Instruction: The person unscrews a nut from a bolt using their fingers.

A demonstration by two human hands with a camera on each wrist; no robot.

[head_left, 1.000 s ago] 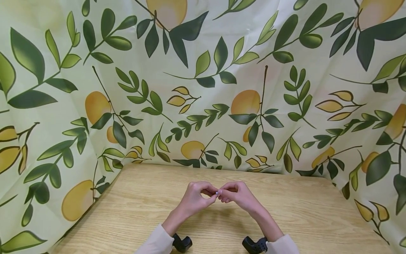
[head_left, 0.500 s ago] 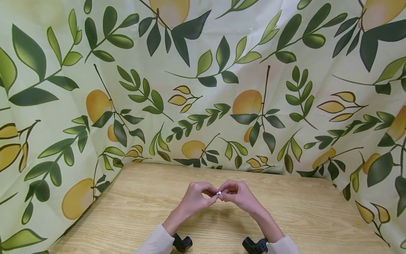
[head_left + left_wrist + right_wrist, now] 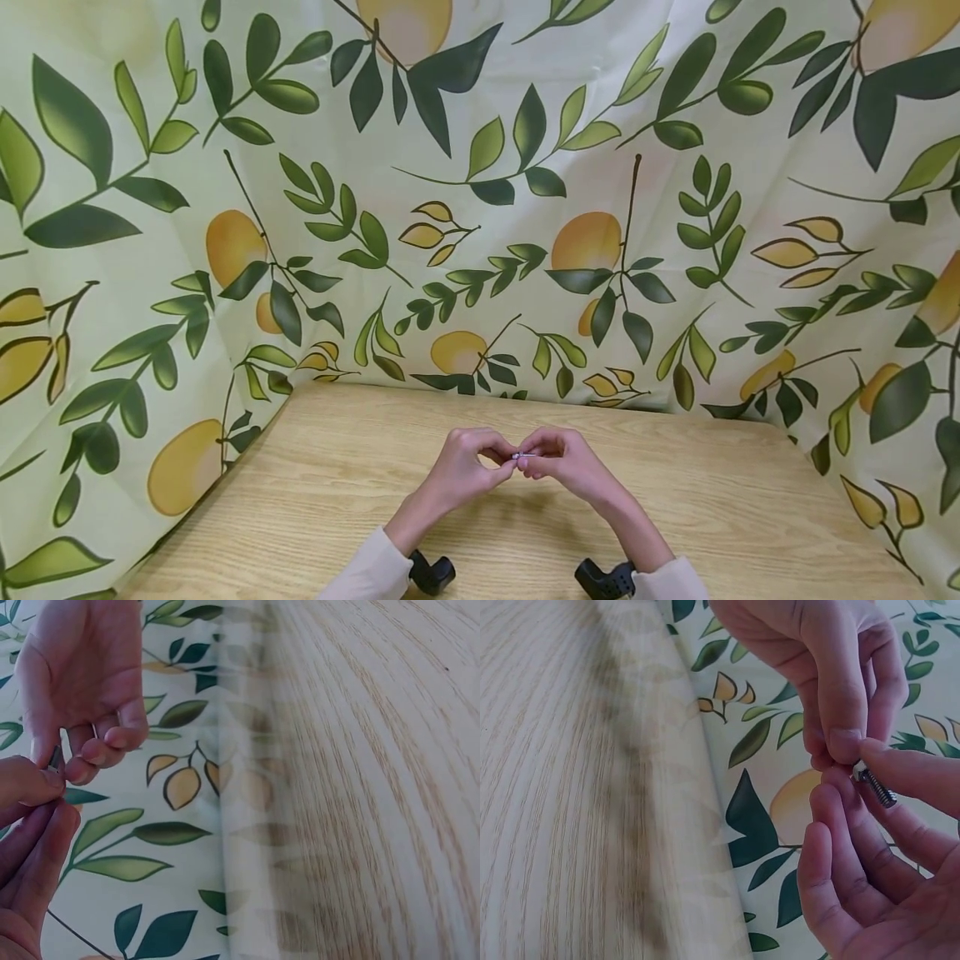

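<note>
A small silver bolt (image 3: 879,789) is held between the two hands, a little above the table in the head view. Its threaded shank points towards the right palm, and a six-sided piece (image 3: 859,771) sits at the end by the left fingertips. My left hand (image 3: 467,467) pinches that end with thumb and forefinger. The right hand (image 3: 561,463) has thumb and forefinger pinched on the bolt beside the left fingertips, its other fingers loosely curled. In the left wrist view only a dark sliver of the bolt (image 3: 55,756) shows. Fingertips cover the bolt's far end.
A light wood-grain table (image 3: 360,467) lies under both hands. Behind and at the sides hangs a cloth (image 3: 465,250) printed with leaves and orange fruit. Black wrist-worn devices (image 3: 432,575) sit by the cuffs.
The right fingertips drew back along the bolt, baring it half a second ago, and have now closed on it again. The left hand has stayed in place.
</note>
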